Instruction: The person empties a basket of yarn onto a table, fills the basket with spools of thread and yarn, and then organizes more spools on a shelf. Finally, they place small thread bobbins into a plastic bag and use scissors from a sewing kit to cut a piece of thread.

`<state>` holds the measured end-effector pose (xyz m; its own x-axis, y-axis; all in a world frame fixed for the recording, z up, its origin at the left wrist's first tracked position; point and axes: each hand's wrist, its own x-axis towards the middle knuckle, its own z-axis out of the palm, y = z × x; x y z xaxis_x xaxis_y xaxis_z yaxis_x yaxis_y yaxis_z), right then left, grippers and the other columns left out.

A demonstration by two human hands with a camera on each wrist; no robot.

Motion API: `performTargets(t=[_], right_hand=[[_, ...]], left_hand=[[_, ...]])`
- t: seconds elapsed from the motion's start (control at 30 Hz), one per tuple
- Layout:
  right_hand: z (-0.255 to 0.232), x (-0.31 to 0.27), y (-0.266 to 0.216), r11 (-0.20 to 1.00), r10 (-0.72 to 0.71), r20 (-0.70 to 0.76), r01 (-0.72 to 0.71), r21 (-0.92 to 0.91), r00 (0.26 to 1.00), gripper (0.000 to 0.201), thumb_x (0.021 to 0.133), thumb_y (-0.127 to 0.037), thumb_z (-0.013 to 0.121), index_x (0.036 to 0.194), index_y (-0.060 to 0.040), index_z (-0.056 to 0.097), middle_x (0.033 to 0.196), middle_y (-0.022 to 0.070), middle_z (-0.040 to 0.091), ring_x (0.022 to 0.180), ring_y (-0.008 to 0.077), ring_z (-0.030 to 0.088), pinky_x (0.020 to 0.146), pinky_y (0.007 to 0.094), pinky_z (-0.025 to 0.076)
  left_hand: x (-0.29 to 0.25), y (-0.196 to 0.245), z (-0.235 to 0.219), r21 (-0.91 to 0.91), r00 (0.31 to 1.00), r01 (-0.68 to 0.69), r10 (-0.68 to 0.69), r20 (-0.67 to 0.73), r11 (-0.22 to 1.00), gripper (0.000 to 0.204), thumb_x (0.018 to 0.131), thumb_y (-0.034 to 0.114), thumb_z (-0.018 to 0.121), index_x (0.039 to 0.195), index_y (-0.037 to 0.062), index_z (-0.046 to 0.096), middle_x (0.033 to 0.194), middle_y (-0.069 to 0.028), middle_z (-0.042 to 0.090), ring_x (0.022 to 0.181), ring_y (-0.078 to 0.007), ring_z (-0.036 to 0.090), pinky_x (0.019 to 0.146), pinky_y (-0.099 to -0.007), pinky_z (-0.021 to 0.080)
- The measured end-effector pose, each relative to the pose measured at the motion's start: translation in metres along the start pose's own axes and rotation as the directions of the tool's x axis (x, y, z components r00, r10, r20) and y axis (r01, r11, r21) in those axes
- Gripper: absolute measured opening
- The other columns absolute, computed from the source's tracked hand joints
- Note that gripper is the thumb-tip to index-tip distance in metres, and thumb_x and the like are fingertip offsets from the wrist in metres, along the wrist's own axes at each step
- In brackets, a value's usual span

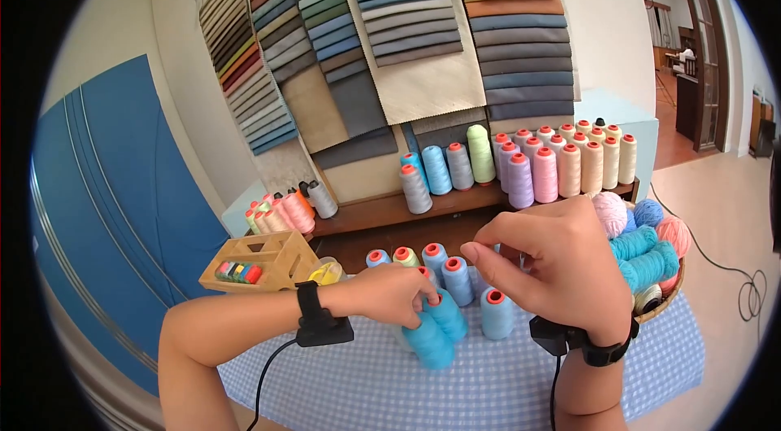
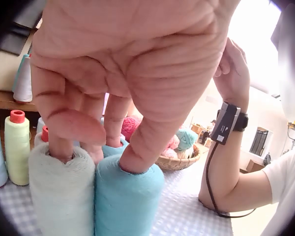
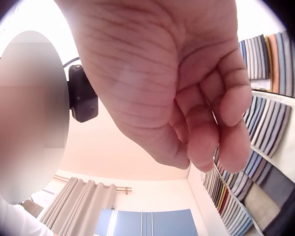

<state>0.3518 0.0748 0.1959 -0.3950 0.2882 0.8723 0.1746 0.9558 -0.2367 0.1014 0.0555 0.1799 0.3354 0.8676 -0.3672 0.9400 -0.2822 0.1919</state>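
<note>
My left hand [image 1: 381, 294] is over the table with its fingers stuck down into the tops of several thread spools. In the left wrist view the thumb goes into a turquoise spool [image 2: 130, 204] and a finger into a pale green spool [image 2: 61, 196] beside it. Another finger reaches into a second turquoise spool [image 1: 450, 317] behind. The spool tops hide the fingertips. My right hand [image 1: 561, 260] is raised to the right with loosely curled fingers, holding nothing. Below it stands a light blue spool [image 1: 498, 319] with a red core.
More spools, such as a blue one [image 1: 457, 283], stand behind the left hand on the checked tablecloth [image 1: 521, 386]. A wooden box [image 1: 285, 256] is at left, a yarn basket [image 1: 677, 283] at right. Behind, a dark shelf [image 1: 366, 218] carries many spools below fabric swatches [image 1: 521, 48].
</note>
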Motion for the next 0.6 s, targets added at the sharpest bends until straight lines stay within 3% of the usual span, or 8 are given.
performTargets(t=[0.17,0.23,0.37,0.47,0.53,0.6], right_hand=[[-0.001,0.001,0.0,1.0,-0.011,0.014,0.011,0.004,1.0,0.015,0.082,-0.016,0.075,0.074,-0.0047,0.068,0.058,0.0096,0.061,0.051,0.0277,0.061,0.048,0.0369,0.046],[-0.001,0.002,0.0,1.0,-0.014,0.019,0.014,0.001,1.0,0.015,0.082,-0.016,0.075,0.074,-0.0047,0.068,0.058,0.0096,0.061,0.051,0.0277,0.062,0.048,0.0371,0.046],[0.001,0.002,0.0,1.0,-0.008,0.022,0.008,0.003,1.0,0.016,0.082,-0.016,0.075,0.073,-0.0047,0.069,0.058,0.0096,0.062,0.052,0.0282,0.062,0.049,0.0376,0.046],[0.003,0.003,0.002,1.0,-0.012,0.024,0.012,0.007,1.0,0.015,0.082,-0.016,0.075,0.073,-0.0046,0.069,0.058,0.01,0.062,0.053,0.0288,0.062,0.049,0.0378,0.046],[0.004,0.004,0.002,1.0,-0.014,0.031,0.014,0.005,0.999,0.015,0.081,-0.016,0.075,0.074,-0.0045,0.069,0.058,0.0102,0.062,0.053,0.029,0.062,0.049,0.038,0.047],[0.005,0.004,0.002,1.0,-0.016,0.041,0.016,0.003,0.999,0.015,0.081,-0.016,0.075,0.074,-0.0043,0.069,0.058,0.0104,0.062,0.053,0.0292,0.062,0.049,0.0382,0.047]], left_hand=[[0.02,-0.022,0.016,-0.069,1.0,-0.023,0.021,-0.021,0.997,0.047,0.077,0.016,0.072,0.122,0.0014,0.067,0.106,-0.011,0.072,0.097,-0.0208,0.07,0.082,-0.0344,0.057],[0.025,-0.028,0.021,-0.144,0.983,-0.129,0.108,-0.147,0.981,0.04,0.074,0.016,0.074,0.111,0.0011,0.068,0.09,-0.0102,0.074,0.086,-0.0217,0.073,0.074,-0.0329,0.057],[0.026,-0.023,0.017,-0.123,0.983,-0.12,0.1,-0.155,0.985,0.036,0.073,0.016,0.075,0.105,0.0021,0.066,0.09,-0.0098,0.074,0.084,-0.0216,0.073,0.071,-0.0339,0.056],[0.016,-0.004,0.006,0.023,0.99,-0.071,0.074,-0.121,0.997,0.027,0.073,0.017,0.076,0.096,0.005,0.067,0.087,-0.0083,0.074,0.081,-0.0219,0.072,0.066,-0.0355,0.055],[0.013,0.009,-0.001,0.14,0.993,0.1,-0.107,0.042,0.985,0.026,0.076,0.025,0.076,0.096,0.0086,0.071,0.082,-0.0048,0.069,0.084,-0.0197,0.068,0.068,-0.0353,0.052],[0.013,0.01,0.0,0.155,0.994,0.095,-0.103,0.045,0.983,0.023,0.076,0.026,0.076,0.092,0.0098,0.072,0.082,-0.0046,0.07,0.083,-0.0205,0.068,0.068,-0.0357,0.053]])
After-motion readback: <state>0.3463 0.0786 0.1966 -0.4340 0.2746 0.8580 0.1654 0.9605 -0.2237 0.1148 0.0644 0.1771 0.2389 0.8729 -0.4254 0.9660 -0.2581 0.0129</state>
